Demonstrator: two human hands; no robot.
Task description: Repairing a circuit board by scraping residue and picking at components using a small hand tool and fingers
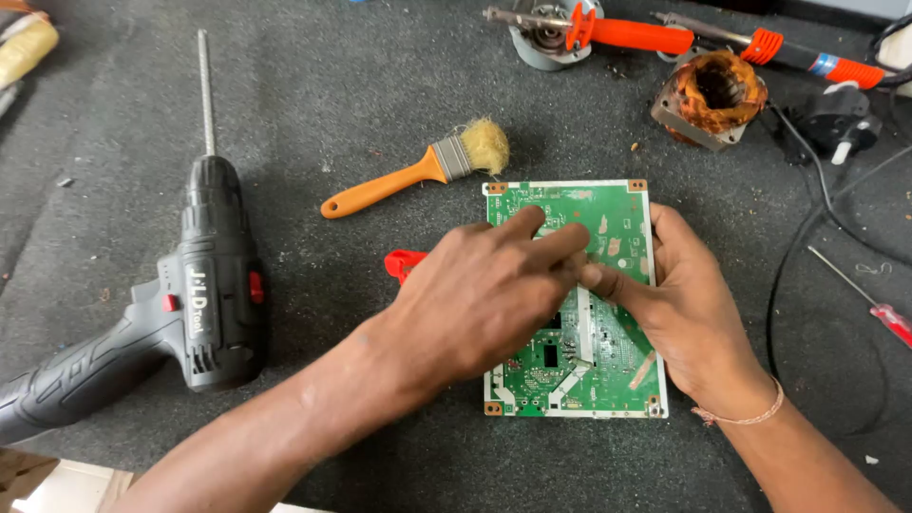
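A green circuit board (608, 218) lies flat on the dark grey counter (332, 85), a little right of the middle. The left hand (475, 299) reaches across it from the near left, palm down, with two fingers (556, 237) stretched out and their tips resting on the board's far half; its grip is loose and has hold of nothing that I can see. The right hand (689, 313) lies along the board's right edge, its thumb pressed on the surface where it meets the left fingertips; whether anything is pinched between them I cannot tell. A red piece (404, 263) pokes out from under the left hand. Just beyond the board lies an orange-handled brush (418, 173). A black drill (204, 285) lies well to the left. At the far right are a copper-wound motor part (712, 95) and two orange-handled tools (665, 38), with a red-handled screwdriver (869, 299) at the right edge.
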